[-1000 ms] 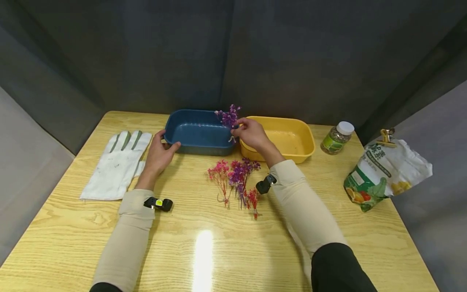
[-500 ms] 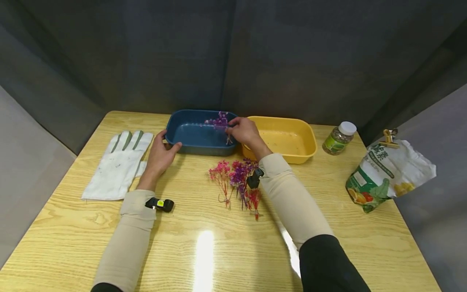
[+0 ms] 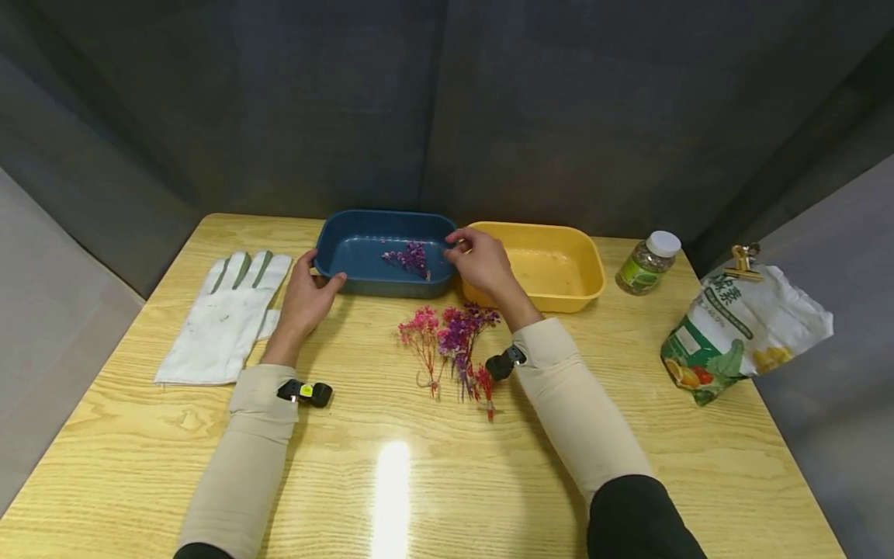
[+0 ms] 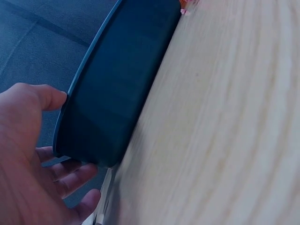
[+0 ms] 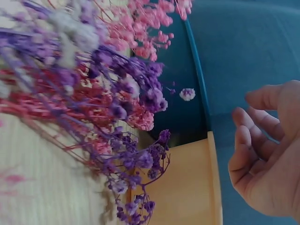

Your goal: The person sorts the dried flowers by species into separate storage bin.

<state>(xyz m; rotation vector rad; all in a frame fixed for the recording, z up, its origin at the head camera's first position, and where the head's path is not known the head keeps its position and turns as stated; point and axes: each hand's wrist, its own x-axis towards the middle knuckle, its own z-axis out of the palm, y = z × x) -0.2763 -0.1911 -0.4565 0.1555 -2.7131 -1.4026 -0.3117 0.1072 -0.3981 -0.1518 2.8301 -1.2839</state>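
Observation:
At the left end of the blue plastic basin [image 3: 384, 289], my left hand [image 3: 304, 299] holds the corner, thumb and fingers spread around it. The left wrist view shows that thumb [image 4: 56, 97] at the rim. My right hand [image 3: 483, 260] hovers over the basin's right end beside the yellow basin [image 3: 585, 299], fingers loosely bent with nothing between them. A small purple dried-flower sprig [image 3: 412, 258] lies inside the blue basin. In front of the basins lie a pink flower bunch [image 3: 422, 330], a purple bunch [image 3: 461, 330] and a small red bunch [image 3: 485, 380].
White work gloves [image 3: 220, 326] with green-grey stripes lie on the wooden table [image 3: 314, 481] at left. A white-capped jar [image 3: 646, 264] stands right of the yellow basin. Farther right sits a white and green printed bag [image 3: 733, 334], closed with a gold clip [image 3: 743, 264].
My right hand lowered the purple sprig into the blue basin, let it go, and drew back slightly to the right. My left hand stayed at the basin's left end.

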